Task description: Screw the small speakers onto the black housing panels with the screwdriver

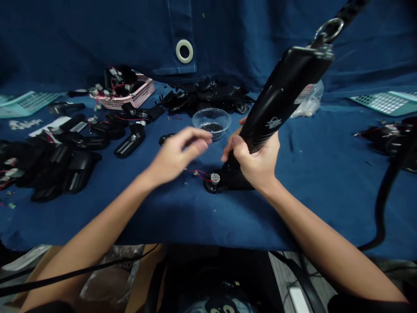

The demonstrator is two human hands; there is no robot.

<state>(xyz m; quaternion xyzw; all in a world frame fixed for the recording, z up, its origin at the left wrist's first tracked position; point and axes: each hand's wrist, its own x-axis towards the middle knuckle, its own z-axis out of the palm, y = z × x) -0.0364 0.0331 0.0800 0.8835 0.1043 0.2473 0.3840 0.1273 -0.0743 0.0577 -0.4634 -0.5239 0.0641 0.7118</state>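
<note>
My right hand [257,163] is wrapped round a black electric screwdriver [280,95], tilted with its lower end over a black plastic housing [234,179]. The tip is hidden by my fingers. A small round motor [215,178] with red wires sits at the housing's left end, on the blue cloth. My left hand [177,154], slightly blurred, hovers left of the housing with fingers stretched out and nothing visible in them. Just beyond its fingertips stands a clear plastic bowl [197,119] of small dark screws [212,127].
Black housings [78,169] with wires lie piled at left. Behind them is a pink basket [143,93] of parts. Black pieces [208,93] are heaped at the back. More parts [391,139] lie at right, near a black cable [384,200]. A strap holds the screwdriver's top ring [329,29].
</note>
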